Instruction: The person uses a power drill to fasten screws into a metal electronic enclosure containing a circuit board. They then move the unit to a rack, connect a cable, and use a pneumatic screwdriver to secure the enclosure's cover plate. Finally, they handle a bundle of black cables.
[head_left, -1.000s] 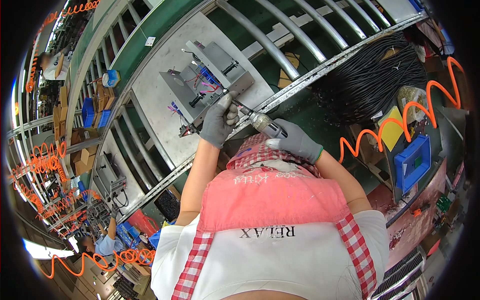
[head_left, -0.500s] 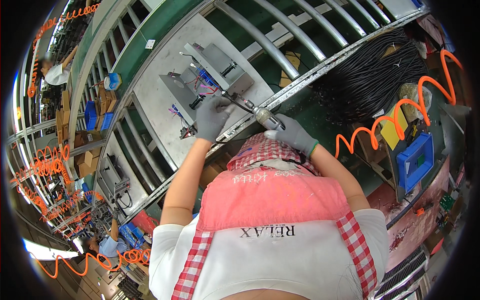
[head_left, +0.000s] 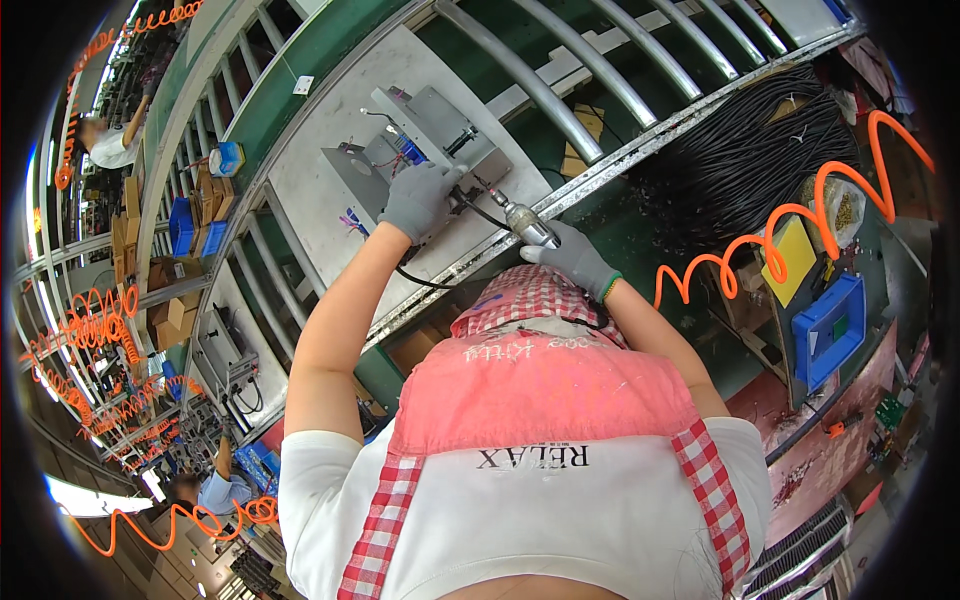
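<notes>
Across the pale, smooth board [head_left: 322, 130] over the rollers sat one grey metal box [head_left: 362, 178], its panels flat and bent at right angles, thin wires [head_left: 410, 150] bunched inside. You had two gloved hands at its near edge. Your right hand [head_left: 575, 262] had its grip wrapped around one power screwdriver [head_left: 524, 222], rounded and shiny; the tip pointed toward the box, but whether it touched could not be told. Your left hand [head_left: 418, 203], in matte grey knit, lay over the box's near side. Its fingertips were hard to make out, so I cannot tell whether that grip held anything. One black cable [head_left: 425, 284] ran from beneath it, partly hidden. To your right were one blue plastic bin [head_left: 812, 362], one yellow sheet [head_left: 789, 262], one coiled orange hose [head_left: 822, 205] cut off by the dark rim, and one heap of glossy black cables [head_left: 720, 170], too tangled to count.
</notes>
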